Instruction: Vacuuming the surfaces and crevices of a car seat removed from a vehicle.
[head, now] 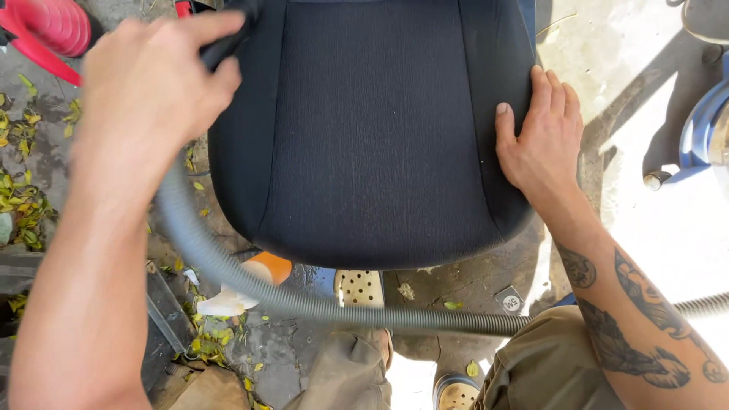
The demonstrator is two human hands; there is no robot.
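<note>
Left hand (148,91) at ten o'clock, blurred, apparently fist-curled, forearm bare. Right hand (541,137) at three o'clock, flat, fingers together, pointing twelve; forearm tattooed.

The seat cushion (372,129) was black, its centre panel finely ribbed. A grey corrugated hose (319,304) curved beneath it. The right forearm bore dark tattoos (638,334). Yellow-green leaves (23,205) speckled the grey concrete floor (471,281). A red object (49,26) sat top left, an orange-and-white one (250,285) below, trousers (547,364) khaki.
</note>
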